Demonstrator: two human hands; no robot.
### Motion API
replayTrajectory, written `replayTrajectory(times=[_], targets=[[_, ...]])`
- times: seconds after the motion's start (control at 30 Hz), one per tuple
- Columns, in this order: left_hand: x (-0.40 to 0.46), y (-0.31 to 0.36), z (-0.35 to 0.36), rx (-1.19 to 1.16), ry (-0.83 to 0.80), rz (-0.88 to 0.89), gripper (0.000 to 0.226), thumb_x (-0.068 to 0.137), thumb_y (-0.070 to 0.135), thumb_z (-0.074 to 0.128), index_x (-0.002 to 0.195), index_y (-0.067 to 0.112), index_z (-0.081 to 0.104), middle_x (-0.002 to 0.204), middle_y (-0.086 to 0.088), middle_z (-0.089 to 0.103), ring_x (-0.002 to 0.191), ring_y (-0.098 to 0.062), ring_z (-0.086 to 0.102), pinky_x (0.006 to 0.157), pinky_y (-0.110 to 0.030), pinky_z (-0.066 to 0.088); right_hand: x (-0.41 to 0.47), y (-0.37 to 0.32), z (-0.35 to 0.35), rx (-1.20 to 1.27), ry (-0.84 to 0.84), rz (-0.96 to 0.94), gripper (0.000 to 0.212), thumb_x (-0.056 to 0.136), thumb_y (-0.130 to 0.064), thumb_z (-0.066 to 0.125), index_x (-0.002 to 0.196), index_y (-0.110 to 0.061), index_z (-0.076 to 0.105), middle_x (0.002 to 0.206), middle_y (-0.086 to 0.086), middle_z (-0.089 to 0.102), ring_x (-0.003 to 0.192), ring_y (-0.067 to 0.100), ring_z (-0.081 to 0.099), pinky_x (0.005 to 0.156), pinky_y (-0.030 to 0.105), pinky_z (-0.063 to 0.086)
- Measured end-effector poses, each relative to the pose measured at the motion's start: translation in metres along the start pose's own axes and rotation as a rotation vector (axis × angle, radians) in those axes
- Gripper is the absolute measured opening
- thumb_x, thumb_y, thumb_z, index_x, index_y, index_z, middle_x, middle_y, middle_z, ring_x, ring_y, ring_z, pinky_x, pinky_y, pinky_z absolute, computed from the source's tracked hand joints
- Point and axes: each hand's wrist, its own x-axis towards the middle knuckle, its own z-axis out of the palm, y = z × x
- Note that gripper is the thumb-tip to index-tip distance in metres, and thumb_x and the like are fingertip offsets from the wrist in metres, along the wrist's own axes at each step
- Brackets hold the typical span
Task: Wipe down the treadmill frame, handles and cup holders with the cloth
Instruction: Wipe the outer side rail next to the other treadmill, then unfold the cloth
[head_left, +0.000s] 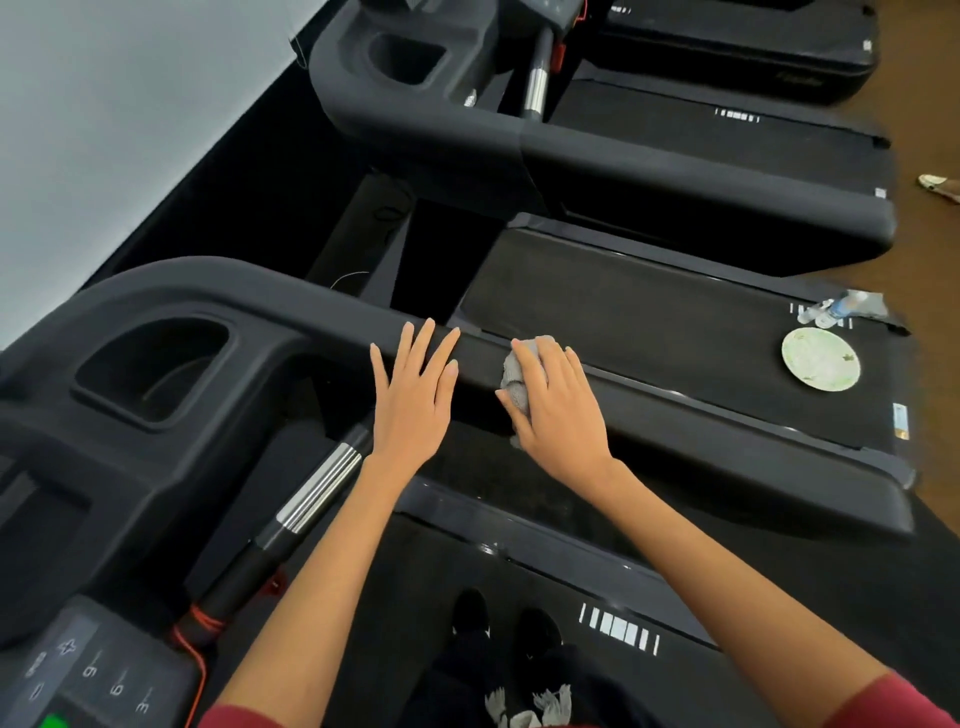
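Note:
I stand on a black treadmill. Its long side handrail (727, 457) runs from the console toward the right. My right hand (558, 410) presses a crumpled grey cloth (514, 382) onto the top of that rail. To the left of it, my left hand (415, 395) lies flat on the same rail with fingers spread and nothing in it. A deep cup holder (150, 369) sits in the console at the left. A short handle with a chrome grip (317, 488) slants below my left wrist.
The control panel (78, 670) with number keys and a red cord lies at the bottom left. On the neighbouring treadmill's belt rest a pale green plate (821, 358) and a plastic bottle (831, 309). Further treadmills stand beyond. A pale wall rises at the left.

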Motion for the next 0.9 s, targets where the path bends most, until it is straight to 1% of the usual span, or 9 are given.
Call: replayTrajectory(times=[0.13,0.23,0.37,0.53,0.63,0.73,0.8,0.87,0.9], targets=[[0.0,-0.005,-0.001,-0.027,-0.018,-0.022,0.052,0.1,0.039,0.014,0.148,0.024,0.027,0.156,-0.005,0.021,0.146,-0.022,0.005,0.115,-0.048,0.0,0.02,-0.021,0.013,-0.019,-0.045,-0.035,0.052,0.098,-0.034,0.045,0.14,-0.004,0.038,0.134,0.02,0.044,0.129,0.038,0.04,0.109,0.051,0.034],[-0.003,-0.007,-0.002,-0.17,0.005,-0.123,0.046,0.102,0.022,0.027,0.148,0.017,0.026,0.157,-0.006,0.016,0.146,-0.021,0.0,0.118,-0.049,0.001,0.033,-0.035,0.022,-0.04,-0.059,-0.041,0.049,0.099,-0.027,0.041,0.141,-0.003,0.037,0.137,0.021,0.043,0.133,0.038,0.036,0.111,0.051,0.031],[-0.017,-0.009,-0.002,-0.216,0.035,-0.167,0.057,0.098,0.002,0.036,0.15,0.014,0.015,0.159,-0.005,0.006,0.145,-0.017,-0.008,0.119,-0.045,0.0,0.045,-0.047,0.032,-0.094,-0.055,-0.071,0.051,0.099,-0.028,0.036,0.144,-0.004,0.034,0.142,0.023,0.042,0.137,0.037,0.034,0.113,0.05,0.03],[-0.021,-0.015,-0.003,-0.138,0.041,-0.137,0.063,0.095,-0.003,0.037,0.15,0.015,0.012,0.159,-0.003,0.006,0.144,-0.015,-0.009,0.117,-0.045,-0.002,0.058,-0.057,0.041,-0.116,-0.085,-0.135,0.052,0.1,-0.027,0.036,0.147,-0.004,0.028,0.148,0.021,0.038,0.141,0.036,0.028,0.116,0.049,0.026],[-0.017,-0.019,-0.008,-0.246,0.027,-0.155,0.055,0.099,0.003,0.035,0.149,0.018,0.018,0.158,0.0,0.012,0.142,-0.007,-0.007,0.117,-0.039,-0.004,0.065,-0.065,0.043,-0.062,-0.07,-0.189,0.052,0.101,-0.028,0.025,0.146,-0.004,0.032,0.148,0.019,0.039,0.142,0.035,0.029,0.117,0.048,0.025],[-0.013,-0.014,-0.018,-0.562,0.004,-0.259,0.046,0.103,0.016,0.033,0.148,0.018,0.025,0.157,0.002,0.018,0.141,-0.001,-0.001,0.118,-0.032,0.001,0.07,-0.072,0.041,0.257,-0.029,-0.174,0.049,0.101,-0.026,0.029,0.143,-0.004,0.037,0.144,0.016,0.045,0.137,0.028,0.038,0.118,0.025,0.017],[-0.012,-0.012,-0.028,-0.731,0.039,-0.367,0.043,0.102,0.021,0.036,0.145,0.016,0.032,0.154,0.003,0.025,0.142,-0.003,0.013,0.115,-0.022,0.011,0.073,-0.078,0.035,0.588,-0.057,-0.071,0.041,0.1,-0.021,0.043,0.139,-0.007,0.04,0.131,0.011,0.053,0.118,0.013,0.053,0.101,0.006,0.031],[-0.014,-0.015,-0.04,-0.787,0.132,-0.452,0.039,0.101,0.024,0.04,0.139,0.016,0.044,0.144,0.003,0.041,0.133,-0.005,0.034,0.112,-0.024,0.027,0.075,-0.087,0.03,0.845,-0.039,-0.001,0.035,0.097,-0.014,0.054,0.129,-0.008,0.043,0.118,0.007,0.059,0.099,-0.004,0.058,0.083,0.006,0.041],[-0.015,-0.017,-0.047,-0.83,0.17,-0.5,0.035,0.101,0.026,0.041,0.133,0.018,0.05,0.135,0.005,0.049,0.125,-0.005,0.043,0.108,-0.028,0.035,0.076,-0.093,0.028,0.933,-0.009,-0.004,0.031,0.095,-0.011,0.057,0.123,-0.01,0.044,0.115,0.003,0.059,0.097,-0.006,0.058,0.082,0.008,0.043]])
